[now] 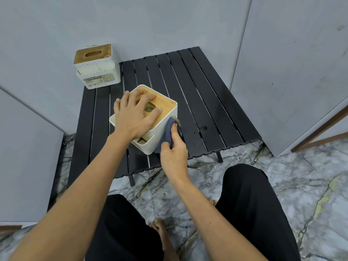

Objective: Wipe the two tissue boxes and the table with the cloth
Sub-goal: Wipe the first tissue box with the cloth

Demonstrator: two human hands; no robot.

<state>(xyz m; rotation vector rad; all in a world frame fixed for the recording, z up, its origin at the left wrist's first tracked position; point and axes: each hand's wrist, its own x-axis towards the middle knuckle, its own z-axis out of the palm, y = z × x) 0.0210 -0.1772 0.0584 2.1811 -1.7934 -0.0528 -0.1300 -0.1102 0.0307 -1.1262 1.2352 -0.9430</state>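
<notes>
Left hand point(134, 114) fingers spread flat on white wooden-lidded tissue box point(165, 117), right hand point(174, 150) pinching dark blue cloth point(168, 131) against its side, black slatted table point(197, 102) beneath, second tissue box point(97, 66) beyond the left fingertips

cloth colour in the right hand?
Dark blue cloth, pressed against the white side of the near tissue box by the right hand. Head view.

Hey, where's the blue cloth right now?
In the head view, the blue cloth is near the middle of the frame, held in the right hand and pressed against the right side of the nearer tissue box on the black slatted table.
</notes>
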